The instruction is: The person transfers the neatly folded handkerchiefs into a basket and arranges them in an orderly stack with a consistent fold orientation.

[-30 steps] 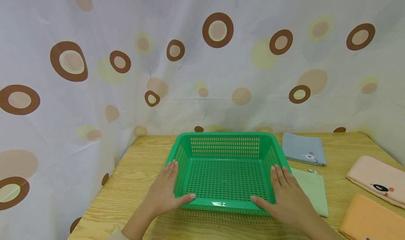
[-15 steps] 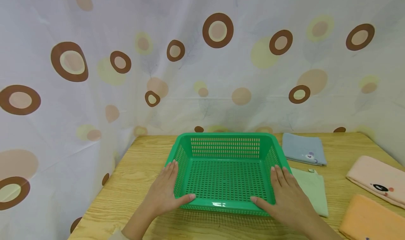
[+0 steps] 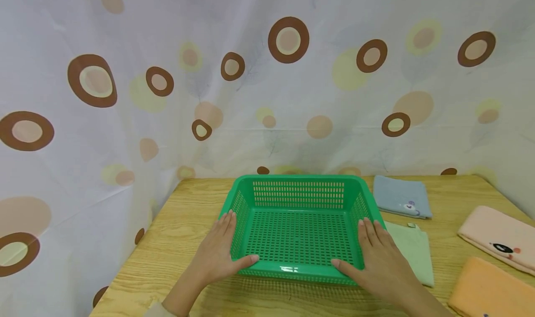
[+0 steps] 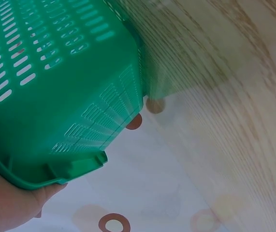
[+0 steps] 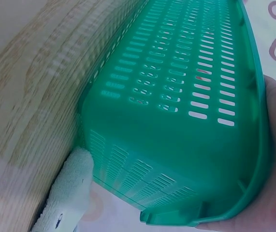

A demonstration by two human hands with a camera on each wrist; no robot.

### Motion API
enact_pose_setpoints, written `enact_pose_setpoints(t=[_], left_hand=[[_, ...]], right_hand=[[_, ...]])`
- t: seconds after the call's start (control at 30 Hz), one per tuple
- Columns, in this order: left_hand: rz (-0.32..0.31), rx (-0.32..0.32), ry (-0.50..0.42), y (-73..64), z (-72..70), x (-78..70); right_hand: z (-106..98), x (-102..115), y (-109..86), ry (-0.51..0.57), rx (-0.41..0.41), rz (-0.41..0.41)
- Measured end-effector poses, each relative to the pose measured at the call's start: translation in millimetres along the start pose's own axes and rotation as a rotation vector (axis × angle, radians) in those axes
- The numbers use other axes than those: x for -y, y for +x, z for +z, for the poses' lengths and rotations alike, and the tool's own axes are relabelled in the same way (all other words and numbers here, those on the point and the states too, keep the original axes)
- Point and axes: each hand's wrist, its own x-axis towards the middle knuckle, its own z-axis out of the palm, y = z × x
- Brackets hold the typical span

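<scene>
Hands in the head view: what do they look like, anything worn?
Left hand: bare, no glove or ring visible; the edge of a pale sleeve shows at the bottom of the frame. Right hand: also bare, no glove or ring visible, and no sleeve in view on that side. No watch, strap, cable or marking shows on either.

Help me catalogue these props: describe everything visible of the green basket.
The green basket is rectangular, seemingly glossy plastic, with rows of slots through its walls and floor and a smooth rim with rounded corners. It appears to stand upright on the wooden table, its opening facing up, with no contents visible. The left hand and right hand rest on its rim around the near corners.
</scene>
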Motion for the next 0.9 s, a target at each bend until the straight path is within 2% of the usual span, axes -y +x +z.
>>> enact_pose_setpoints(t=[0.9], left_hand=[[-0.004, -0.015, 0.002, 2.9, 2.2, -4.1]], right_hand=[[-1.7, -7.7, 3.1, 0.037, 0.02, 0.004]])
